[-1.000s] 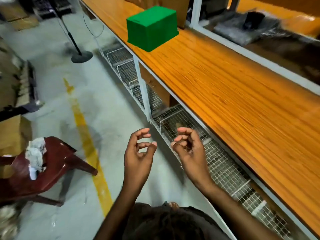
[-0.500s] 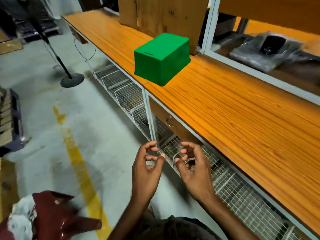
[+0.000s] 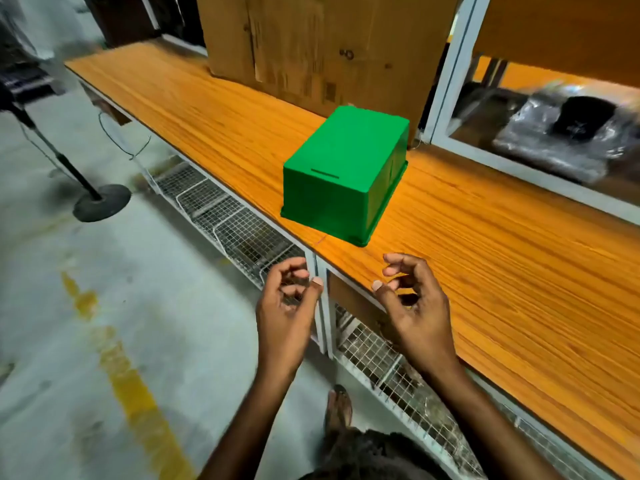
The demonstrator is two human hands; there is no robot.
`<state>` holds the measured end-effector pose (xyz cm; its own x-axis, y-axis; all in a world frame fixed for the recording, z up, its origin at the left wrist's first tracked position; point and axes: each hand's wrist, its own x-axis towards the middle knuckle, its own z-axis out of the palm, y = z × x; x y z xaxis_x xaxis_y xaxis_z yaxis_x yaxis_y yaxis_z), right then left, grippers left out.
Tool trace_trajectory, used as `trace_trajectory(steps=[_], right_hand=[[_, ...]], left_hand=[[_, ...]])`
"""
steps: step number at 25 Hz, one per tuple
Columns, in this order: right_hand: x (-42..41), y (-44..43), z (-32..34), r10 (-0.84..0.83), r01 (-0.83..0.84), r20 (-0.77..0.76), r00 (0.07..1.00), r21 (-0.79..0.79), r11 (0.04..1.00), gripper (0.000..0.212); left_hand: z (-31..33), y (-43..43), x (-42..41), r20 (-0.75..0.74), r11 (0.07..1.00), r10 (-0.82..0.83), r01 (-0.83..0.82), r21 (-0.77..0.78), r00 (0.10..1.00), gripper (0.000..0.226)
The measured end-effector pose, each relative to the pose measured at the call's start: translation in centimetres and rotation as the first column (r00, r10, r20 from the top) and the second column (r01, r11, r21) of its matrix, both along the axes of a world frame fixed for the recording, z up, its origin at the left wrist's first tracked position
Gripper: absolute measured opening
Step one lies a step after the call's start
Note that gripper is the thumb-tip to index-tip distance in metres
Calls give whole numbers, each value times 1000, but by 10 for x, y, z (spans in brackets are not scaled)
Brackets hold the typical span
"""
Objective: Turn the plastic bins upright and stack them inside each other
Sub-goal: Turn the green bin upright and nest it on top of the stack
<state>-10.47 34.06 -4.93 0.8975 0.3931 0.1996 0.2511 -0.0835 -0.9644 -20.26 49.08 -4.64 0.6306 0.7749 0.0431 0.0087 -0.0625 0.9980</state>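
Hands empty: left hand (image 3: 287,306) and right hand (image 3: 415,308) hover side by side, fingers loosely curled, gripping nothing. One green rectangular plastic bin (image 3: 343,174) stands upside down, rim down, just ahead of the right hand and untouched. It rests on the orange wood-grain bench top (image 3: 502,271), whose front edge lies beneath the right hand. Beyond the bin stands a large brown cardboard box (image 3: 311,43). White wire mesh baskets (image 3: 235,230) sit below the hands, under the bench. A yellow painted floor line (image 3: 138,393) runs left of the left hand.
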Motion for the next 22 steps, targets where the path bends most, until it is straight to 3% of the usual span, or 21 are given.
trace_trajectory(steps=[8, 14, 19, 22], right_hand=[[127, 99, 1, -258, 258, -7, 966, 15, 966, 25], [177, 141, 6, -408, 401, -40, 912, -120, 908, 48], [195, 162, 3, -471, 424, -270, 840, -214, 880, 64], [201, 167, 7, -461, 402, -377, 803, -228, 887, 70]], left_hand=[[23, 141, 122, 42, 997, -60, 58, 47, 997, 22], [13, 219, 207, -40, 962, -254, 257, 95, 966, 28], [-10, 255, 254, -159, 859, -506, 479, -177, 848, 50], [-12, 263, 271, -145, 793, -595, 547, -269, 791, 43]])
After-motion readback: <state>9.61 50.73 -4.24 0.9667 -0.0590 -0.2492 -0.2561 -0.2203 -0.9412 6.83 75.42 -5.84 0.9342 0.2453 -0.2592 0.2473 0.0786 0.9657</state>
